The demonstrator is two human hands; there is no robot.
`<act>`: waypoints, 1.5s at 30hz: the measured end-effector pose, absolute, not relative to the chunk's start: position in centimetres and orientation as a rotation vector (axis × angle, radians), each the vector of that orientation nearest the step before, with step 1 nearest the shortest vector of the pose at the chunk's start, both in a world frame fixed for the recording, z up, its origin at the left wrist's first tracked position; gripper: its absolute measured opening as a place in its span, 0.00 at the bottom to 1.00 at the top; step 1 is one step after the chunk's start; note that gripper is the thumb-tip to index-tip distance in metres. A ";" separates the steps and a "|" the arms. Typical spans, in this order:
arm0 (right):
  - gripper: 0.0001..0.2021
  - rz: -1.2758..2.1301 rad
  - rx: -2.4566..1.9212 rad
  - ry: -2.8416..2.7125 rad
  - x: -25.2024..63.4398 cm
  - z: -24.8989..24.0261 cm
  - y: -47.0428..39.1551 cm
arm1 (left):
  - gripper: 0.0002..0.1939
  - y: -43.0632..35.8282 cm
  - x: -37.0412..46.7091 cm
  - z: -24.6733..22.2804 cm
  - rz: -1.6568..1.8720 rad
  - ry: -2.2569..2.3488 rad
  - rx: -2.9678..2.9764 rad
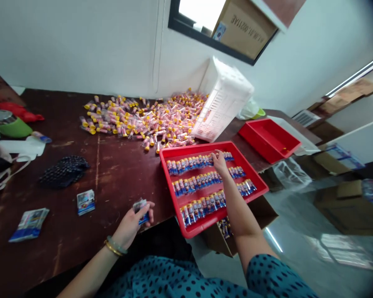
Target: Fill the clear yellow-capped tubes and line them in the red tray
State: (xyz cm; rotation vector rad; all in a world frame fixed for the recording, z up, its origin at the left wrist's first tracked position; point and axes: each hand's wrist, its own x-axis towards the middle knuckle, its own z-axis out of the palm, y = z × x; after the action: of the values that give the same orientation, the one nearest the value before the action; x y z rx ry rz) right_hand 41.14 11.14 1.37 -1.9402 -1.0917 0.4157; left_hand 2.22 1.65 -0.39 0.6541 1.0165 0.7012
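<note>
My left hand is closed round a small stack of printed cards near the table's front edge. In the red tray stand three rows of small tubes with yellow caps and blue printed wrapping. My right hand reaches over the tray to the back row, its fingers bent together at the tubes there; whether it grips one is too small to tell. On the table to the left lie a small stack of cards and a larger one.
Behind the tray, many pink tubes with yellow caps are heaped by a tilted white basket. A red bin is at the right, dark cloth at the left. Below the tray is an open cardboard box.
</note>
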 end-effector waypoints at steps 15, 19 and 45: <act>0.10 0.392 -1.748 -2.057 24.5 0.6 25.0 | 0.20 2.2 -0.2 -3.1 0.772 1.061 0.532; 0.10 0.401 -1.687 -2.312 16.6 -1.1 28.2 | 0.22 2.2 -1.4 -1.8 0.795 1.019 0.452; 0.15 0.764 -1.896 -2.285 14.7 0.2 27.1 | 0.23 2.9 -8.9 -1.8 0.963 1.079 0.473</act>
State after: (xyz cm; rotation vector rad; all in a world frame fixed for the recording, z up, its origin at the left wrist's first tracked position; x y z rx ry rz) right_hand 14.65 27.11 0.20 -1.8962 -2.2853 0.7640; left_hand -8.91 2.86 -1.82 0.4735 1.0791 0.9633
